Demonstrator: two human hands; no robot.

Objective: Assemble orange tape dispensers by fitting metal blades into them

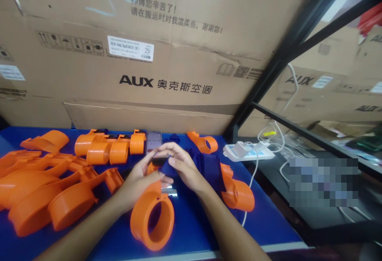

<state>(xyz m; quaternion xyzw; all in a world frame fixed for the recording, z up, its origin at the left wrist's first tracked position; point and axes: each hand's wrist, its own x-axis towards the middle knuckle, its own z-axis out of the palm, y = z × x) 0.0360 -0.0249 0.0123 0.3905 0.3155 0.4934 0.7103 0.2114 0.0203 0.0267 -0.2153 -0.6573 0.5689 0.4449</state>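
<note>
In front of me, an orange plastic tape dispenser [137,221] hangs with its round hub downward. My left hand [141,177] is closed around its upper end, where a black strip [159,160] shows. My right hand [183,167] pinches a small dark blue piece [169,168] against that same end. The fingers cover much of the join, so I cannot tell how the blue piece sits. Just behind my hands lies a phone [154,139] with its screen lit. Below my fingers a shiny metallic strip [169,191] is partly visible.
Many orange dispensers [73,205] are heaped on the blue table [191,229] at left; several with black strips [119,149] stand behind. Others [238,193] lie at right beside dark blue pieces [210,163]. A white power strip [250,151] with cables, a black frame and large cardboard boxes [179,66] surround them.
</note>
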